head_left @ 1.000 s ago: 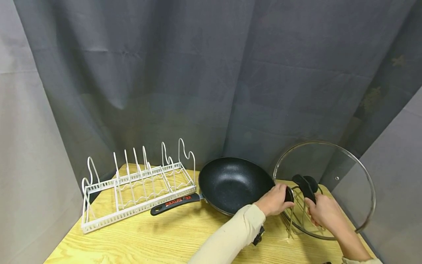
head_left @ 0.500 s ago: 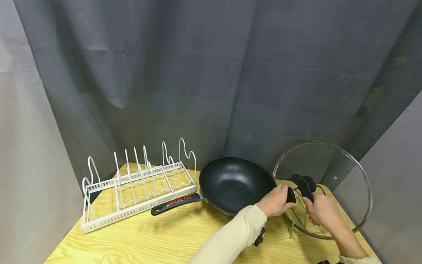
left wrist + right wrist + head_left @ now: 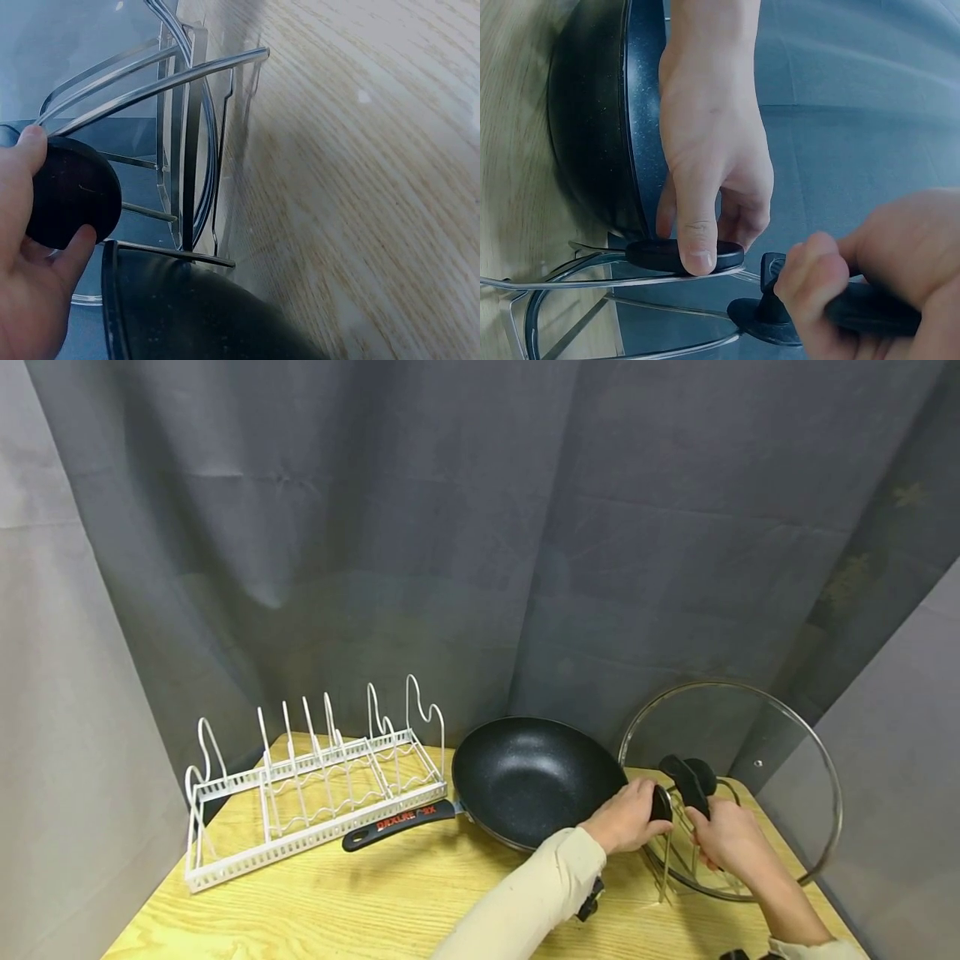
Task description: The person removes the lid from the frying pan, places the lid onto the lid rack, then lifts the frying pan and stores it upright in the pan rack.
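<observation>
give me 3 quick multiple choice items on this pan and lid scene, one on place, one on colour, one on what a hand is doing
1. Where does the white rack stand?
A. left of the black pan
B. inside the pan
C. on the glass lid

2. What colour is the print on the pan's handle?
A. green
B. red
C. white

3. What is the right hand doing?
A. lying flat on the table
B. gripping the lid's black handle
C. holding the rack

Answers:
1 A, the head view shows the rack on the table to the pan's left.
2 B, red letters run along the black handle.
3 B, its fingers curl round the lid handle in the right wrist view.
</observation>
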